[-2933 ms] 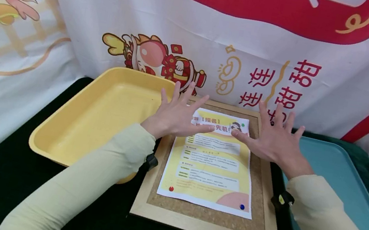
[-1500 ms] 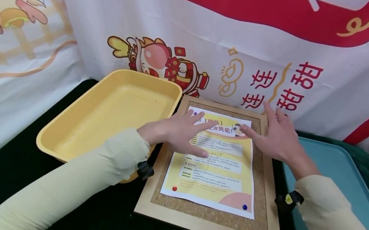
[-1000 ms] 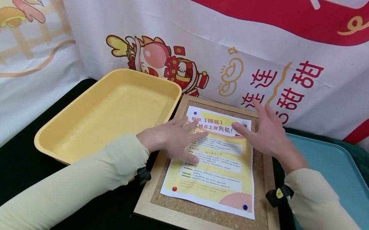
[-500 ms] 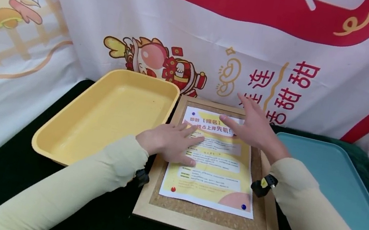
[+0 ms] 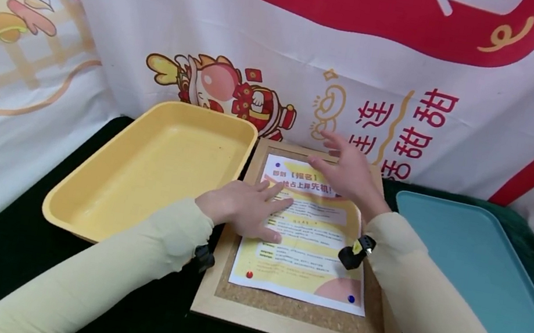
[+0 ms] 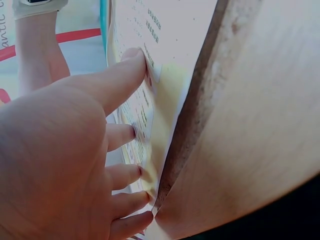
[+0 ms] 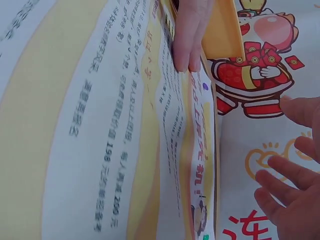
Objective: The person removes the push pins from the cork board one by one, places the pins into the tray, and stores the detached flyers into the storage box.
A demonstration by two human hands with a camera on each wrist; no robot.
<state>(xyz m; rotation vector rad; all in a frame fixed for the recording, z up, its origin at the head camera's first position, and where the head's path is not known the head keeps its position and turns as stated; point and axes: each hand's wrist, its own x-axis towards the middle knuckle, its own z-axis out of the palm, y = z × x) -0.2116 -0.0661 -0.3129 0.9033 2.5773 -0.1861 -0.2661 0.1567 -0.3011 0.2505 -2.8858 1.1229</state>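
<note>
A yellow and white printed poster (image 5: 301, 260) lies on a wood-framed cork board (image 5: 301, 312). My left hand (image 5: 251, 209) rests on the poster's left side, fingers spread; its fingertips touch the paper in the left wrist view. Above the poster's upper part hovers my right hand (image 5: 348, 171), its fingers loosely extended and holding nothing. Pushpins mark the corners: a blue pushpin (image 5: 278, 165) at upper left, a red pushpin (image 5: 249, 274) at lower left, another blue pushpin (image 5: 351, 299) at lower right. A green pushpin (image 7: 205, 237) shows at the upper right corner in the right wrist view.
Left of the board stands a deep yellow tray (image 5: 101, 174). A flat blue-green tray (image 5: 482, 273) lies to the right. Dark green cloth (image 5: 132, 309) covers the table, and a printed white curtain (image 5: 289, 35) hangs right behind the board.
From hovering over the poster's top, my left hand has come down and back onto its left side. My right hand has moved left across the board's top. Poster and pushpins stay put.
</note>
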